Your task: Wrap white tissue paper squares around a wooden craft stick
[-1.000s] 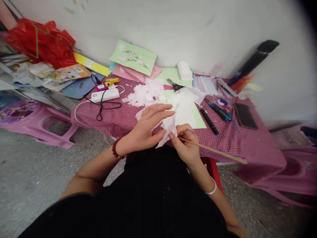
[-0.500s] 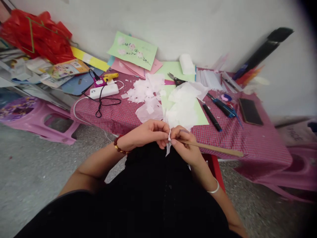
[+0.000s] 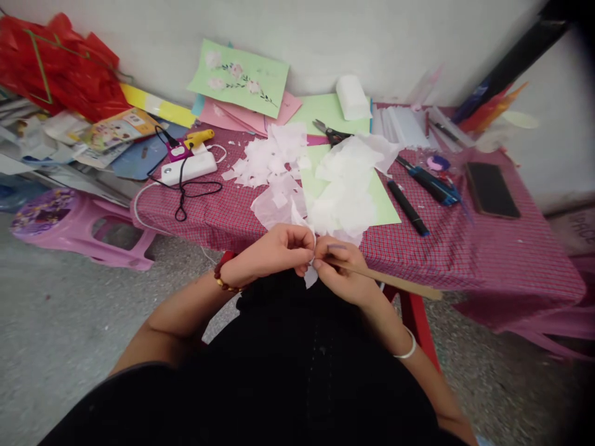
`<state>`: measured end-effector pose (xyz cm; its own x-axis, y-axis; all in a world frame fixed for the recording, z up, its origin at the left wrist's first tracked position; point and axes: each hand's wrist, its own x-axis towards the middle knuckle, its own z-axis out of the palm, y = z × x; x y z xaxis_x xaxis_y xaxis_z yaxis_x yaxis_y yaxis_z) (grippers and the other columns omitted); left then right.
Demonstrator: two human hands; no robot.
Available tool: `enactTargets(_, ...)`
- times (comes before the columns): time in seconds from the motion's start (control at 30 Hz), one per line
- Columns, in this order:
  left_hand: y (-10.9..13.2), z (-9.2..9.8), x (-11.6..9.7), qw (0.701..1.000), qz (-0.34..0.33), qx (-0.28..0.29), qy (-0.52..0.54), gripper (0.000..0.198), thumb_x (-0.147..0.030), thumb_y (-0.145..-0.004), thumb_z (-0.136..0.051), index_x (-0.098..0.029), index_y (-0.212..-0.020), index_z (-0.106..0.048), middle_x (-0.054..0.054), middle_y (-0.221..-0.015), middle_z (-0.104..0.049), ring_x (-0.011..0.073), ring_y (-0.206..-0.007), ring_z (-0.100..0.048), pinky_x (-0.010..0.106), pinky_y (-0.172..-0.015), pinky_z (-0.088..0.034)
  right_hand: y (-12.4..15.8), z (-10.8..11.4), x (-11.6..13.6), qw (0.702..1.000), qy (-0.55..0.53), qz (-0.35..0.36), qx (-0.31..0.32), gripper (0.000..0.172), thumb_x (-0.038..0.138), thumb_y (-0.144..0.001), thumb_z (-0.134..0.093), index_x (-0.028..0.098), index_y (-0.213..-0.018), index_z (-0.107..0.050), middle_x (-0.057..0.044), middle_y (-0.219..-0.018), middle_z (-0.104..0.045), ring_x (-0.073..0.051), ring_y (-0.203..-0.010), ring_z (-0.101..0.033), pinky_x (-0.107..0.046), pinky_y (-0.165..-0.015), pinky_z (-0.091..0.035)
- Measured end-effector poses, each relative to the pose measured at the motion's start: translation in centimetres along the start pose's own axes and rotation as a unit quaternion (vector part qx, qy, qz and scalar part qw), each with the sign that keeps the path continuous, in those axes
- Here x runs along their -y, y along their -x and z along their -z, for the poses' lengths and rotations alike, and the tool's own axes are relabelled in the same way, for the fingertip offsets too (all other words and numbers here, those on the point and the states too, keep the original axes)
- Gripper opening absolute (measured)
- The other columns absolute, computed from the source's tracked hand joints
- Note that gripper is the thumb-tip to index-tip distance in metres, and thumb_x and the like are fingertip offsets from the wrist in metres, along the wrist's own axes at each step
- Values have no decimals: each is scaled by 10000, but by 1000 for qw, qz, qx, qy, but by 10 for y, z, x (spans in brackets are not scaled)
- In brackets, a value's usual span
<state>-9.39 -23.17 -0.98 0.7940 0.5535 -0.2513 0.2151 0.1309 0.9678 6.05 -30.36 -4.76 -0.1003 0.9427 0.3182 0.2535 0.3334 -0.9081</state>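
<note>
My left hand (image 3: pixel 288 249) is closed in a pinch on a small strip of thin white paper (image 3: pixel 311 278), just off the table's front edge. My right hand (image 3: pixel 346 269) pinches the same paper from the other side, fingertips close to those of the left. A flat brown stick (image 3: pixel 404 284) also sits in my right hand and sticks out to the right. Beyond the hands, crumpled white tissue paper (image 3: pixel 344 204) covers part of a green sheet (image 3: pixel 385 201). Torn white scraps (image 3: pixel 263 162) lie to its left.
Black scissors (image 3: pixel 332 133), a black marker-like stick (image 3: pixel 409 209), a blue cutter (image 3: pixel 434 186) and a dark phone (image 3: pixel 491 190) lie on the checked tablecloth (image 3: pixel 520 254). A white power strip (image 3: pixel 189 168) with cables is at left. A green flower card (image 3: pixel 242 77) leans at the back.
The camera view has shifted a little, so the table items sit differently in it. Both hands keep their pinch on the paper, and the stick's far end is slightly further left.
</note>
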Motion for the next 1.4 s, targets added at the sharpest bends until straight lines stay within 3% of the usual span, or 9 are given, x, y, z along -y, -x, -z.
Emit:
enactTargets(0.1, -1, -1, 3, 999, 0, -44, -29, 43, -121, -709, -535, -127, -669, -549, -59, -546, -484, 29, -481, -429, 142, -461, -338, 0, -2, -5, 1000, 0, -14, -1, 160, 75, -748, -523, 191, -646, -480, 31, -636, -477, -90, -556, -444, -226, -504, -352)
enactTargets(0.23, -2, 2, 11, 997, -6, -81, 1, 46, -136, -700, -539, -119, -659, -552, -46, -592, -489, 35, -535, -397, 162, -497, -301, -1, -7, -11, 998, -47, -45, 4, 127, 94, -764, -540, 186, -682, -514, 21, -670, -497, -91, -573, -456, -224, -508, -350)
enactTargets(0.4, 0, 9, 19, 997, 4, -81, 15, 49, -156, -722, -547, -122, -688, -552, -42, -598, -496, 44, -538, -401, 177, -506, -292, -3, -10, -23, 979, -158, -120, 37, 121, 194, -819, -552, 185, -699, -544, 23, -658, -476, -87, -549, -416, -225, -480, -309)
enactTargets(0.5, 0, 11, 21, 997, -3, -75, -9, 46, -139, -724, -536, -119, -683, -544, -42, -603, -494, 43, -543, -401, 175, -506, -294, -5, -11, -29, 963, -214, -154, 50, 215, 268, -851, -541, 183, -654, -535, 36, -602, -453, -79, -506, -374, -231, -467, -278)
enactTargets(0.63, -1, 14, 22, 998, -14, -50, -37, 41, -122, -710, -531, -120, -669, -532, -47, -595, -481, 40, -540, -396, 169, -502, -301, -11, -13, -26, 954, -221, -193, 55, 268, 222, -831, -534, 179, -569, -499, 51, -547, -412, -69, -472, -337, -236, -457, -249)
enactTargets(0.83, 0, 17, 25, 999, -20, -23, -19, 37, -119, -703, -530, -121, -667, -538, -42, -589, -511, 38, -528, -446, 152, -495, -356, -16, -17, -22, 972, -157, -169, 43, 254, 113, -733, -519, 180, -497, -452, 44, -544, -417, -82, -518, -376, -241, -481, -269)
enactTargets(1.07, -1, 16, 28, 997, 78, -10, 11, 20, -148, -715, -549, -130, -708, -545, -34, -596, -549, 59, -499, -544, 154, -462, -461, -9, -20, -30, 962, -195, -189, 8, 262, 138, -776, -528, 181, -518, -504, 48, -551, -455, -72, -476, -374, -243, -456, -276)
enactTargets(1.23, 0, 17, 30, 997, 72, 12, 24, 82, -139, -765, -508, -127, -731, -582, -15, -661, -611, 46, -531, -572, 145, -514, -491, -7, -18, -30, 962, -204, -184, 12, 260, 125, -768, -528, 181, -515, -509, 44, -557, -476, -72, -482, -389, -246, -471, -300)
enactTargets(1.4, 0, 16, 30, 997, 82, 5, -3, 87, -201, -767, -571, -126, -728, -588, -29, -611, -575, 48, -509, -553, 136, -474, -469, -8, -17, -27, 969, -180, -168, 30, 211, 102, -716, -510, 184, -522, -493, 38, -574, -459, -87, -526, -413, -243, -482, -294)
